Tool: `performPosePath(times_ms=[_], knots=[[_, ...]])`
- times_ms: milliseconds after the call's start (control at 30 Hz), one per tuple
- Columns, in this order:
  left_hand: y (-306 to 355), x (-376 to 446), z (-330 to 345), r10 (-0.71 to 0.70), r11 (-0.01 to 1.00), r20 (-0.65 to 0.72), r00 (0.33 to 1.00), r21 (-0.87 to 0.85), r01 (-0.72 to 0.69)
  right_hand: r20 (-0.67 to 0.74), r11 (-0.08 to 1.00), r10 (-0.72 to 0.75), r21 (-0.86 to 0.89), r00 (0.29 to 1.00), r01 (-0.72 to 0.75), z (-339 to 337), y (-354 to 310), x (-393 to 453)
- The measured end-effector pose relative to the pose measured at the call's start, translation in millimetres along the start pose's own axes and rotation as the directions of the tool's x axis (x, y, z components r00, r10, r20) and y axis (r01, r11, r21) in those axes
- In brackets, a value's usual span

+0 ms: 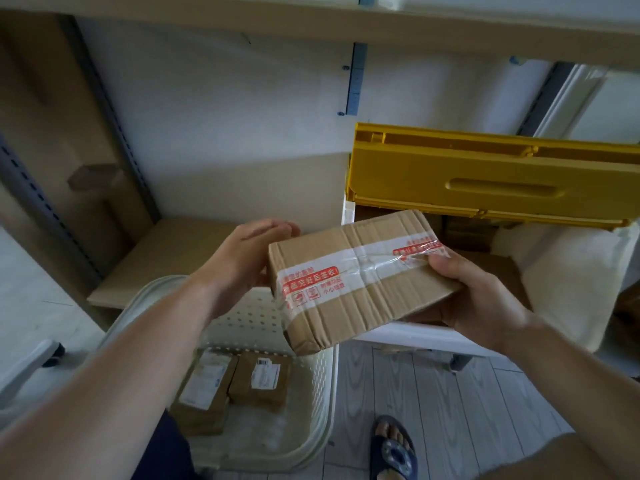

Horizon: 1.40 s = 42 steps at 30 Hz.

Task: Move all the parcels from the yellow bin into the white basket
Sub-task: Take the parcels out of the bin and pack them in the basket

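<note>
A brown cardboard parcel (356, 275) with white and red tape hangs in the air between the white basket and the yellow bin. My right hand (481, 303) grips its right end, thumb on top. My left hand (242, 258) lies with straight fingers against its left end. The white perforated basket (311, 403) stands on the floor below and holds two labelled parcels (204, 386) (259, 379). At the upper right is the yellow bin (485, 178), and more brown parcels (467, 230) show below its flap.
A wooden shelf board (156, 258) runs behind the basket, with a metal rack upright (114, 126) at the left. The bin sits on a white frame (415, 334). My sandalled foot (391, 448) is on the grey plank floor beside the basket.
</note>
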<state>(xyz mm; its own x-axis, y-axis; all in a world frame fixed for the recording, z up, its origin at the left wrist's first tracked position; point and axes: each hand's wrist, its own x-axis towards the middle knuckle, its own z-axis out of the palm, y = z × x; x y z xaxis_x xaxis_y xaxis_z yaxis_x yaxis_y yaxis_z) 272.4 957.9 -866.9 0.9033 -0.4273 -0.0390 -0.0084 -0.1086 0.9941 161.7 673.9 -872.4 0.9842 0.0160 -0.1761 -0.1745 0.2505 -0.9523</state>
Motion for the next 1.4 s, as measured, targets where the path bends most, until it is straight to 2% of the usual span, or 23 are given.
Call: performPosePath(times_ms=[167, 267, 367, 500, 733, 933, 1067, 1200, 1233, 1300, 1400], knots=[[-9, -23, -46, -0.053, 0.963, 0.046, 0.998, -0.263, 0.063, 0.054, 0.998, -0.053, 0.022, 0.997, 0.051, 44, 4, 23], [-6, -38, -74, -0.045, 0.901, -0.017, 0.999, -0.432, 0.034, 0.01, 0.993, -0.117, 0.028, 0.993, 0.117, 82, 9, 40], [-7, -51, -97, 0.005, 0.915, -0.112, 0.994, -0.401, -0.049, -0.024, 0.988, -0.135, 0.07, 0.991, 0.136, 117, 17, 58], [-16, -61, -118, -0.038, 0.935, -0.227, 0.973, -0.351, -0.046, -0.028, 0.991, -0.114, 0.071, 0.993, 0.116, 152, 27, 81], [-38, -58, -139, -0.096, 0.885, -0.443, 0.891, -0.448, -0.127, 0.017, 0.995, -0.095, 0.042, 0.995, 0.094, 189, 40, 117], [-43, -40, -143, -0.079, 0.909, -0.504, 0.86, -0.39, -0.145, -0.039, 0.995, -0.045, 0.091, 0.998, 0.048, 193, 42, 146], [-44, -32, -143, -0.041, 0.958, -0.558, 0.829, -0.258, -0.126, -0.075, 0.994, -0.025, 0.101, 0.997, 0.033, 194, 41, 155], [-52, -31, -146, 0.024, 0.998, -0.669, 0.742, 0.065, 0.026, -0.035, 0.993, 0.008, 0.117, 0.999, -0.004, 199, 40, 158], [-52, -32, -147, 0.024, 0.995, -0.676, 0.737, 0.086, 0.046, -0.021, 0.994, 0.017, 0.113, 1.0, -0.014, 200, 41, 159], [-53, -31, -146, -0.035, 0.998, -0.67, 0.741, 0.014, 0.06, 0.028, 0.993, 0.034, 0.11, 0.999, -0.037, 205, 44, 158], [-54, -30, -143, -0.086, 0.996, -0.624, 0.777, -0.07, 0.055, 0.124, 0.996, -0.002, 0.085, 0.992, -0.009, 213, 48, 154]])
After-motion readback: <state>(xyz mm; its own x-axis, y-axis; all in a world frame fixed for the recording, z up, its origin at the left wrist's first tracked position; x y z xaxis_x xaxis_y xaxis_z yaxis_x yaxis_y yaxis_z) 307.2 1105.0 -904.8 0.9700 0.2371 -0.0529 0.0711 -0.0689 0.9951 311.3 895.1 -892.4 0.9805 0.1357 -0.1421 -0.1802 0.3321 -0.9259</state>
